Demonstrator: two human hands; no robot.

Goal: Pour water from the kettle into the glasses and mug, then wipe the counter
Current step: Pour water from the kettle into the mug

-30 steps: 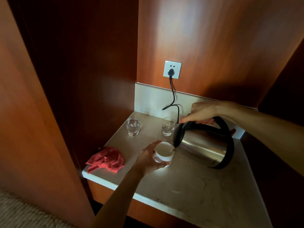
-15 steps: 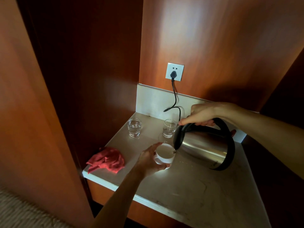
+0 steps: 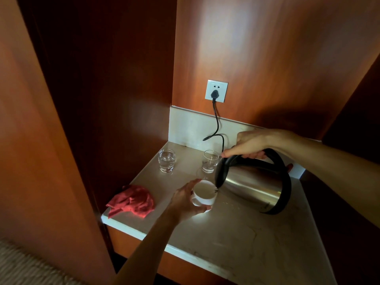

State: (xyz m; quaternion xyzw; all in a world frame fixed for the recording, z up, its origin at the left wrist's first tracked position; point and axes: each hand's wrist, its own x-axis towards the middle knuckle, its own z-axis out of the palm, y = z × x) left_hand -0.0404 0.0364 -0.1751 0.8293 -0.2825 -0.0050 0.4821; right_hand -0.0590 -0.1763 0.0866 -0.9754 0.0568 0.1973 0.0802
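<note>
My right hand [image 3: 249,144] grips the black handle of a steel kettle [image 3: 254,187], which is tipped far over to the left with its spout at the rim of a white mug [image 3: 204,192]. My left hand [image 3: 184,203] holds that mug from its left side on the pale stone counter [image 3: 236,235]. Two small clear glasses stand further back: the left glass [image 3: 166,160] holds water, the right glass [image 3: 210,163] sits just behind the kettle's lid end. A crumpled red cloth [image 3: 132,200] lies near the counter's left front corner.
A black plug sits in a white wall socket [image 3: 216,91], and its cord [image 3: 217,124] hangs down to the counter behind the right glass. Wooden panels close in the alcove on the left, back and right. Carpet shows at the lower left.
The kettle stays tipped at the mug with both hands holding as before. The view has shifted slightly, so everything sits a little lower and to the right.
</note>
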